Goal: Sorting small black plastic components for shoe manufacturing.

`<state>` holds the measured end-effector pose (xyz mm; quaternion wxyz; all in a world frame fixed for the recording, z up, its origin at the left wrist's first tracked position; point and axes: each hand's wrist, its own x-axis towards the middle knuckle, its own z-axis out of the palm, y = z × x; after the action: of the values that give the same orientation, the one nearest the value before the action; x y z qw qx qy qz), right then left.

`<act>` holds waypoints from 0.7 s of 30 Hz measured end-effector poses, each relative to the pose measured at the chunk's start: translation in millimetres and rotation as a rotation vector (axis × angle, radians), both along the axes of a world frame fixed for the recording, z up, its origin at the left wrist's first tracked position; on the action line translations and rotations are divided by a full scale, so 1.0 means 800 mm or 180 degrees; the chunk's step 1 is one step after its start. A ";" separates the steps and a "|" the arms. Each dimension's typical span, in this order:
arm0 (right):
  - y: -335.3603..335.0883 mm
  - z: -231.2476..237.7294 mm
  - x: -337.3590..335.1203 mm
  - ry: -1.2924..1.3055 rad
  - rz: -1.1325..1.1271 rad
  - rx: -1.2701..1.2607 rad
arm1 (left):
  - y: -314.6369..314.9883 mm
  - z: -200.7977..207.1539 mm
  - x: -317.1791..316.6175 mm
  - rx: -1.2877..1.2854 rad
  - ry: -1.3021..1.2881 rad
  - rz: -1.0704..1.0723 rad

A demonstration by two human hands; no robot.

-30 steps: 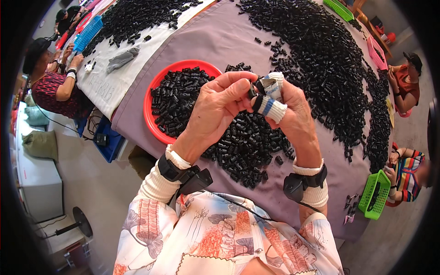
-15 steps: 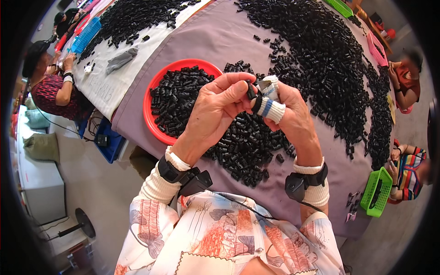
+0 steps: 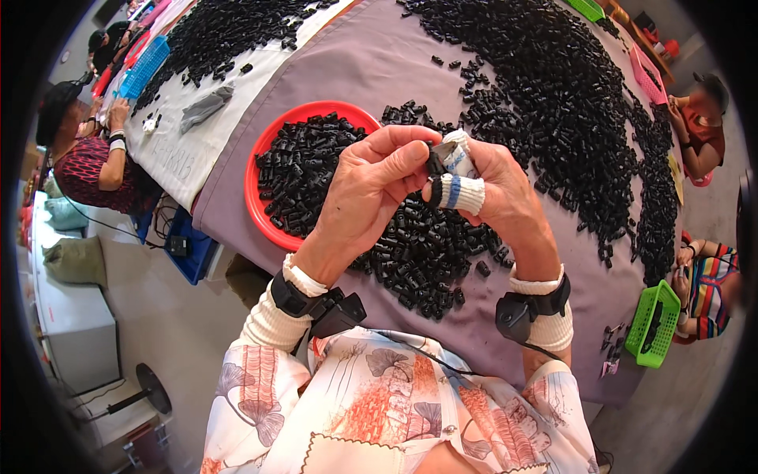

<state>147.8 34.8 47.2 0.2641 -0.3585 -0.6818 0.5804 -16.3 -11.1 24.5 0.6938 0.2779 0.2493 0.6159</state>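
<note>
My left hand (image 3: 371, 186) pinches a small black plastic part (image 3: 434, 164) between thumb and fingers, in front of my chest and above the table. Close against it, my right hand (image 3: 505, 182) is closed, its thumb and forefinger wrapped in white finger covers (image 3: 462, 193) with blue stripes. A small flat grey piece, blade-like, shows between the right fingers by the black part; most of it is hidden. Below my hands lies a loose heap of similar black parts (image 3: 426, 253). A red round tray (image 3: 254, 189) full of them stands left of the heap.
A large spread of black parts (image 3: 545, 103) covers the far right of the purple-grey tablecloth (image 3: 332, 71). A green basket (image 3: 654, 324) stands at the right edge. Other people sit at both sides. A grey cloth (image 3: 207, 107) lies on the white table at left.
My right hand has turned slightly and its covered thumb has shifted a little left, toward the black part. The left hand keeps its pinch in nearly the same place.
</note>
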 end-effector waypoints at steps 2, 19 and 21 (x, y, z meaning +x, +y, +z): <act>-0.001 0.002 0.000 -0.0017 -0.0023 0.0003 | -0.001 0.002 0.002 -0.0014 0.0037 0.0010; -0.003 0.002 -0.003 -0.0115 0.0061 0.0345 | -0.002 0.002 0.001 -0.0047 0.0111 -0.0010; -0.003 0.002 -0.002 -0.0124 0.0078 0.0353 | -0.003 0.003 0.002 -0.0095 0.0138 -0.0010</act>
<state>145.9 32.3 48.5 0.2632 -0.3462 -0.7223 0.5378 -15.0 -13.3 26.5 0.6933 0.2811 0.2729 0.6049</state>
